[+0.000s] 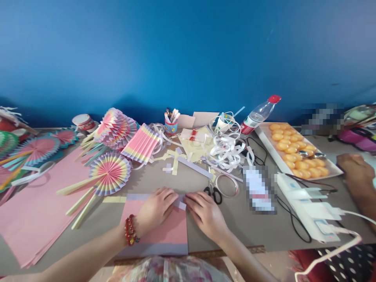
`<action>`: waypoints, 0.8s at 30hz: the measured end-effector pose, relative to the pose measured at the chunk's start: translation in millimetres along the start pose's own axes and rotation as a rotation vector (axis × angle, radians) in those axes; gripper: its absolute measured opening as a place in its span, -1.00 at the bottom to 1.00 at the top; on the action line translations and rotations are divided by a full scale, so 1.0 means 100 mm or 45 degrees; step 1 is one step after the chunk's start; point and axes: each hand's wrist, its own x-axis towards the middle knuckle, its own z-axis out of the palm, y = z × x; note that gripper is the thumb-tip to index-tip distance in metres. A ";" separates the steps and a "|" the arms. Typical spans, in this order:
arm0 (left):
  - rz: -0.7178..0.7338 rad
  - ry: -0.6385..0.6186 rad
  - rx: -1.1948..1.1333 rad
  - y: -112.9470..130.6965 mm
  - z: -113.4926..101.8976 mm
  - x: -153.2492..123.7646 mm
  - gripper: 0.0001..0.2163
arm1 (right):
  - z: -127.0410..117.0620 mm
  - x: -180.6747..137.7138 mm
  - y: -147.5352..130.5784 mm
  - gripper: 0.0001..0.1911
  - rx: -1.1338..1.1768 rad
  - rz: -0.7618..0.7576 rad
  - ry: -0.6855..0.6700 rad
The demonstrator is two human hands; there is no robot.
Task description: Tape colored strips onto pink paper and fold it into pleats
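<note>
A pink paper sheet (167,231) lies on the table in front of me. My left hand (155,207), with a red bead bracelet on the wrist, presses its curled fingers on the sheet's far edge. My right hand (205,213) rests beside it, fingers pinched on the same folded edge near a small white strip (181,204). Black-handled scissors (214,192) lie just beyond my right hand.
Finished paper fans (110,172) and a stack of pink paper (32,211) lie at left. Curled white strips (226,150), a pen cup (170,125), a bottle (258,114), a tray of orange sweets (293,152), a power strip (305,207). Another person's hand (357,172) is at right.
</note>
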 end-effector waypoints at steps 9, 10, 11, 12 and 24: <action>0.043 -0.105 0.216 -0.02 -0.03 -0.04 -0.75 | 0.03 -0.04 -0.02 -0.67 -0.155 0.016 -0.048; 0.050 -0.103 0.219 -0.03 -0.03 -0.04 -0.74 | 0.03 -0.05 -0.02 -0.66 -0.149 0.015 -0.047; 0.059 -0.101 0.228 -0.04 -0.02 -0.04 -0.73 | 0.02 -0.05 -0.01 -0.65 -0.144 0.012 -0.044; 0.069 -0.098 0.242 -0.05 -0.02 -0.04 -0.73 | 0.02 -0.05 -0.01 -0.64 -0.140 0.007 -0.042; 0.092 -0.089 0.332 -0.08 0.01 -0.03 -0.69 | 0.05 -0.08 0.00 -0.63 -0.142 0.039 -0.067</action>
